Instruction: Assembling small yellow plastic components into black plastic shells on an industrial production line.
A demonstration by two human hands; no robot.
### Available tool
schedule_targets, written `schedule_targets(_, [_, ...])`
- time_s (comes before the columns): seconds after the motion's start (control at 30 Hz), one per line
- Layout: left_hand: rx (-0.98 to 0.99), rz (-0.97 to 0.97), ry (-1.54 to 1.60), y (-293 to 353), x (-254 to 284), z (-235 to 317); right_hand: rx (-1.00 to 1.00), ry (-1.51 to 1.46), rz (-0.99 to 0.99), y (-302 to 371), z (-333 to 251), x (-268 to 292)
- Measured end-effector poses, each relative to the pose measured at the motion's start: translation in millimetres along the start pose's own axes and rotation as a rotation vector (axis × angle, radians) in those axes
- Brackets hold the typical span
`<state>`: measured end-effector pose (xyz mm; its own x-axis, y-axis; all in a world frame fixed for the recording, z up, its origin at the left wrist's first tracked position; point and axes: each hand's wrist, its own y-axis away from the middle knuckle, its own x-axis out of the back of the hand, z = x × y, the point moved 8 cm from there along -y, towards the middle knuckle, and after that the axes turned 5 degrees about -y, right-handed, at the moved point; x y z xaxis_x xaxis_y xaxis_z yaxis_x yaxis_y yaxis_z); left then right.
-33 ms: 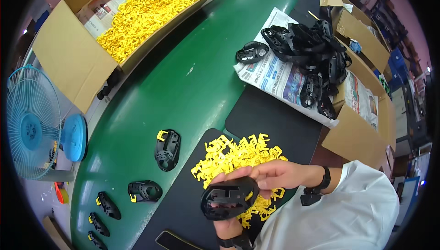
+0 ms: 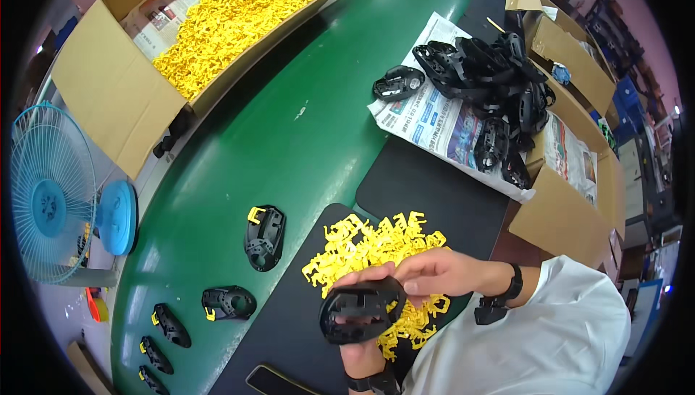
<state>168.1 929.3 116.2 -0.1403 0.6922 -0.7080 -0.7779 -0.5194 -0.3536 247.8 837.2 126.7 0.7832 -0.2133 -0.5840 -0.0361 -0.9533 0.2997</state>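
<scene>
My left hand (image 2: 360,355) supports a black plastic shell (image 2: 360,314), shaped like a computer mouse with cut-outs, from below, its fingers curled round the far side. At the shell's right end, my right hand (image 2: 443,272) has its thumb and bent fingers closed against the edge. Whether a small part sits between those fingertips is hidden. Just beyond and under the hands lies a heap of small yellow plastic clips (image 2: 376,243) on a black mat (image 2: 289,333). To the left, a mouse shell with a yellow clip (image 2: 265,239) lies on the green table (image 2: 289,156).
More clipped shells (image 2: 229,302) lie at lower left. Black shells (image 2: 492,76) are piled on newspaper (image 2: 434,123) at upper right, beside open cartons (image 2: 572,214). A carton of yellow clips (image 2: 232,26) stands upper left, above a blue fan (image 2: 51,199). A phone (image 2: 279,380) lies in front.
The held shell has tilted slightly, and the bit of yellow seen at its right end no longer shows. My right fingers have shifted a little along its edge.
</scene>
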Motion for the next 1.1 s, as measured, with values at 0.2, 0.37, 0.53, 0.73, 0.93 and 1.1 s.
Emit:
schedule_targets(0.2, [0.014,0.277,-0.161,-10.2,24.4,10.1,0.526,1.526,0.555,2.3,-66.9,47.0])
schedule_targets(0.37, [0.094,0.384,-0.067,-10.1,26.6,12.5,0.309,1.707,0.51,3.2,-55.0,65.9])
schedule_targets(0.53, [0.073,0.349,-0.18,-8.6,25.8,11.4,0.166,1.663,0.577,8.0,-67.4,69.1])
schedule_targets(0.73, [0.002,0.325,-0.186,-11.4,20.1,13.2,0.756,0.868,0.672,41.9,-99.5,28.3])
schedule_targets(0.93, [-0.101,0.352,-0.468,-3.8,24.9,19.0,0.837,0.912,0.322,14.3,-99.2,-45.6])
schedule_targets(1.1, [-0.195,0.312,-0.668,-5.0,22.2,26.7,0.632,1.075,0.277,6.8,-88.8,-60.5])
